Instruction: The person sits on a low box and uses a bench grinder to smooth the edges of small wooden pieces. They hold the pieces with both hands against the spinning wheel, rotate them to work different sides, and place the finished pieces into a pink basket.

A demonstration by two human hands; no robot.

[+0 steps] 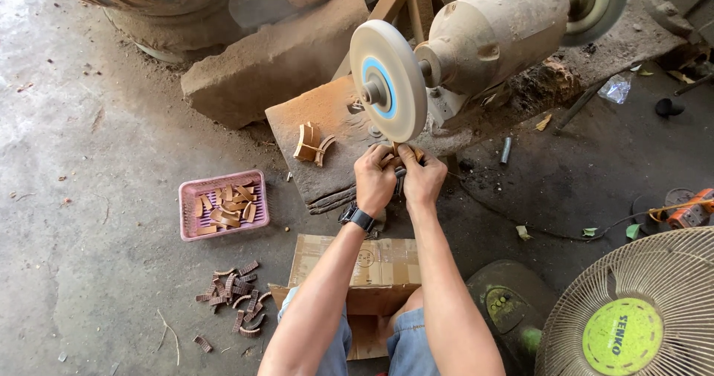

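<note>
Grinding step, I'd say: bench grinder w/ its wheel just above my hands. Left hand & right hand both pinch a small curved brown piece under the rim. Next calls for steady pressure, fingertips off the wheel.

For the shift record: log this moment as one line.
left hand: holds small wooden piece | right hand: same piece, at grinding wheel rim | pink basket: curved pieces | floor: loose pile
</note>
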